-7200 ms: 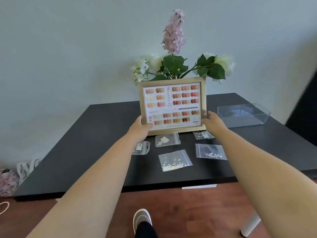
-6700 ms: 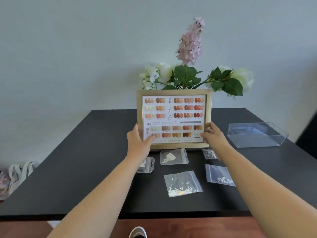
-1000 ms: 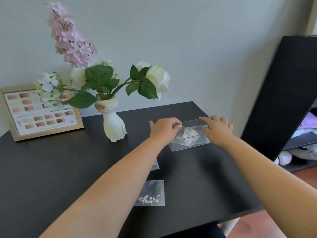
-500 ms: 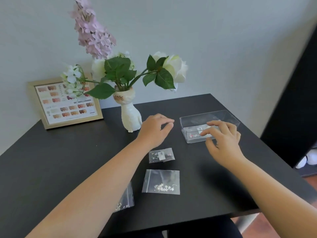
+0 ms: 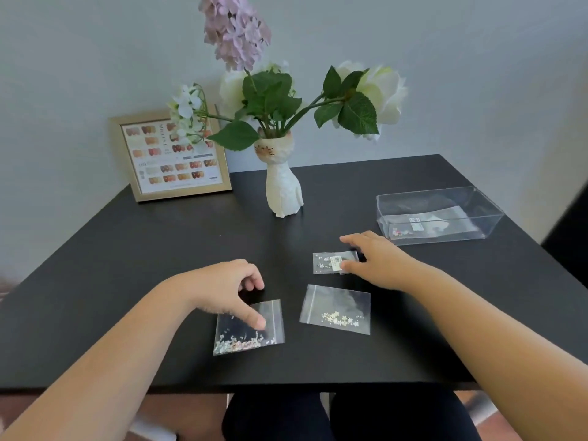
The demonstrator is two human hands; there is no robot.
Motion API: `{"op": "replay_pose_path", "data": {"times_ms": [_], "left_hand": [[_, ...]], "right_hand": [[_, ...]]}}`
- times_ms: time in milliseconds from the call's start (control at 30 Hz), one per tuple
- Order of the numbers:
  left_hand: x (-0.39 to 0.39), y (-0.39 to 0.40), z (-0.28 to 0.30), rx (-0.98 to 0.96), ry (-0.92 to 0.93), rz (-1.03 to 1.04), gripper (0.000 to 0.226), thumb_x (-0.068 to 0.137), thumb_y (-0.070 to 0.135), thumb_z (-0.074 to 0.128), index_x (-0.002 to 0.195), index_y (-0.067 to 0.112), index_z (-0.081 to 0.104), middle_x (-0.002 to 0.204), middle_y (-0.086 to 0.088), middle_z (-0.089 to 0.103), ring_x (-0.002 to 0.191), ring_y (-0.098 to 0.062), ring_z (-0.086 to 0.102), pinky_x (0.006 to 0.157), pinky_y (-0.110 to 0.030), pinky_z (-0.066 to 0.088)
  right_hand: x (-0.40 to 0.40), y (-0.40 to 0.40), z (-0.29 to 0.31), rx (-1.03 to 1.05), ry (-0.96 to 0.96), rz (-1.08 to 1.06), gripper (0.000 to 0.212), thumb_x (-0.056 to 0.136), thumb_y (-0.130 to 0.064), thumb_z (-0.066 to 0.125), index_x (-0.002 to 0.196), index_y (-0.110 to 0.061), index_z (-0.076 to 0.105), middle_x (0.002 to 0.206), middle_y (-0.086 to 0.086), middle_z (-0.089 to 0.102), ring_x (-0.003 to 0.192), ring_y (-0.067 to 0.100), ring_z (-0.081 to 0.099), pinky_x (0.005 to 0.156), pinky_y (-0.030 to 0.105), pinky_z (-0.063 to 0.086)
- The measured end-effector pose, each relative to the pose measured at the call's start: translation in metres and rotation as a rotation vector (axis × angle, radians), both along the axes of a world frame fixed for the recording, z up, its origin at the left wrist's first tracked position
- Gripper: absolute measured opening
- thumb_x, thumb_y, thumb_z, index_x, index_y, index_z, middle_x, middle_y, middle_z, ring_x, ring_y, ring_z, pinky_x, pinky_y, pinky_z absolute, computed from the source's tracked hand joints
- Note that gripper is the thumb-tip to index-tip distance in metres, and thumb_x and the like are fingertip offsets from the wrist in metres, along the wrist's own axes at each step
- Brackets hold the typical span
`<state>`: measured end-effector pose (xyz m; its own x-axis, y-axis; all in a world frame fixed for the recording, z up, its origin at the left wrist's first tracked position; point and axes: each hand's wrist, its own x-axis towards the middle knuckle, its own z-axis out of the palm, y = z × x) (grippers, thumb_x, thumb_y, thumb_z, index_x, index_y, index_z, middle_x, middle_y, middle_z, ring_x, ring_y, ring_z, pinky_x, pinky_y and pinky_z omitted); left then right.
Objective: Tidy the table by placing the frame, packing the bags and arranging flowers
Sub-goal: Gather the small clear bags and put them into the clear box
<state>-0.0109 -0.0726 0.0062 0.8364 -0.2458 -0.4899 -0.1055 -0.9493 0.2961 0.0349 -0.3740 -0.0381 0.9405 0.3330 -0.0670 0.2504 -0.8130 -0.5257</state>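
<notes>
**Both hands down on the small bags, frame and flowers at the back of the table**

The left hand (image 5: pixel 227 289) rests over the near-left zip bag (image 5: pixel 248 329), its thumb pressing on the plastic and the other fingers curled loosely above the bag's top edge; it is not closed around anything. The right hand (image 5: pixel 374 259) lies spread on the table (image 5: pixel 127 249), thumb tip touching the right edge of a smaller labelled bag (image 5: pixel 332 263), fingers apart and reaching past its far side. Neither bag is lifted.

A third bag (image 5: pixel 335 310) lies flat between the two forearms, just below the labelled one, with pale flower-shaped pieces gathered at its lower edge. The left bag holds similar small pieces, some tinted.

At the right of the table stands a clear plastic box (image 5: pixel 440 214), open on top, with at least one bag already lying inside on its floor.

The frame (image 5: pixel 171 157), gold-edged and showing rows of nail colour swatches, stands propped against the wall at the back left corner. Just to its right is a white cat-shaped vase (image 5: pixel 283 183) holding the flowers (image 5: pixel 237 30): a tall lilac spike, white blooms and broad green leaves, some of which overlap the frame's right side.

The person's dark-clad legs (image 5: pixel 350 415) show below the table's near edge.
</notes>
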Motion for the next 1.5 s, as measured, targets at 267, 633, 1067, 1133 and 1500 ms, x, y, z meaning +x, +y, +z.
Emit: {"op": "replay_pose_path", "data": {"times_ms": [267, 633, 1067, 1133, 1500], "left_hand": [[0.000, -0.008, -0.004, 0.055, -0.017, -0.045, 0.066, 0.053, 0.045, 0.096, 0.105, 0.034, 0.057, 0.096, 0.013, 0.055, 0.081, -0.007, 0.056, 0.065, -0.025, 0.045], [0.021, -0.014, -0.009, -0.060, -0.030, -0.028, 0.052, 0.061, 0.033, 0.095, 0.097, 0.025, 0.058, 0.106, 0.005, 0.062, 0.093, -0.013, 0.062, 0.078, -0.030, 0.051], [0.043, -0.009, -0.011, -0.094, 0.004, 0.008, 0.027, 0.071, 0.031, 0.089, 0.080, 0.021, 0.065, 0.071, 0.013, 0.060, 0.065, -0.011, 0.054, 0.064, -0.027, 0.042], [0.043, -0.008, -0.010, -0.130, -0.044, 0.027, 0.024, 0.075, 0.030, 0.086, 0.076, 0.023, 0.063, 0.066, 0.018, 0.060, 0.064, -0.008, 0.055, 0.064, -0.026, 0.043], [0.053, -0.041, 0.020, -0.353, -0.249, 0.031, 0.034, 0.091, 0.023, 0.071, 0.118, 0.038, 0.056, 0.096, 0.017, 0.073, 0.083, -0.003, 0.063, 0.075, -0.027, 0.049]], "right_hand": [[0.007, 0.009, 0.007, -0.002, 0.045, 0.023, 0.088, 0.074, -0.034, 0.078, 0.146, -0.037, 0.028, 0.106, -0.006, 0.052, 0.098, 0.016, 0.053, 0.090, 0.030, 0.045], [-0.017, -0.010, 0.008, 0.143, -0.059, 0.029, 0.023, 0.095, -0.024, 0.059, 0.113, -0.037, 0.063, 0.084, -0.012, 0.062, 0.081, 0.003, 0.059, 0.074, 0.021, 0.044], [-0.030, -0.026, 0.008, 0.164, -0.115, -0.012, 0.023, 0.093, -0.025, 0.061, 0.110, -0.040, 0.064, 0.085, -0.008, 0.065, 0.080, 0.005, 0.059, 0.069, 0.015, 0.043], [-0.031, -0.029, 0.010, 0.170, -0.134, -0.019, 0.023, 0.093, -0.024, 0.062, 0.109, -0.041, 0.063, 0.082, -0.009, 0.065, 0.077, 0.000, 0.059, 0.065, 0.008, 0.039], [-0.018, -0.073, 0.027, 0.519, -0.252, -0.225, 0.022, 0.083, -0.020, 0.076, 0.093, -0.038, 0.068, 0.073, -0.009, 0.066, 0.050, 0.005, 0.041, 0.051, 0.008, 0.037]]}}
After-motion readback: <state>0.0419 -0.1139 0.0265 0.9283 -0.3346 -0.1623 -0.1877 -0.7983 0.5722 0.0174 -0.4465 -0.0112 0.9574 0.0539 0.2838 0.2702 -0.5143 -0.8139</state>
